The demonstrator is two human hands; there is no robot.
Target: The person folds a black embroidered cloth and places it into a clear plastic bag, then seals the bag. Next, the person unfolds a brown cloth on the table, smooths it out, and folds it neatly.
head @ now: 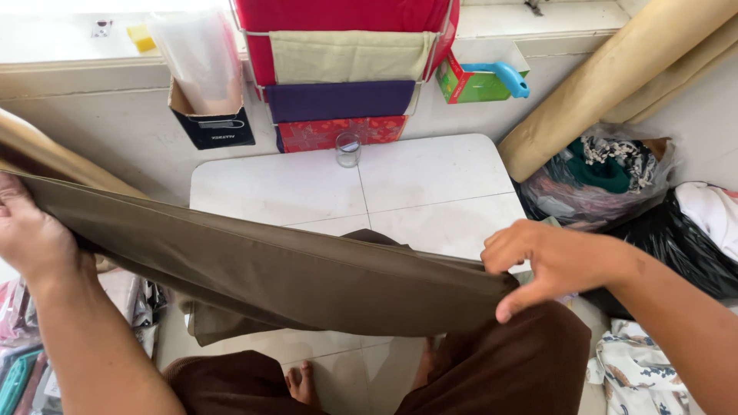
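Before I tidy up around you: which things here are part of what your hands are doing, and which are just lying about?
In hand:
brown cloth, stretched between left hand and right hand

Lying about:
glass on the white tiles
hanging folded fabrics
fabric rolls
green box
bags of clothes

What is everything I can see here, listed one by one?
Brown cloth: one, stretched between both hands.
Low table: one, white, centre.
Glass: one, clear, on the table's far edge.
Folded fabrics: several, red, beige, purple, in a wire rack behind.
Rolls: two, tan, leaning at right.
Bags of clothes: two, right floor.
Left hand: gripping the cloth's left end.
Right hand: pinching its right end.
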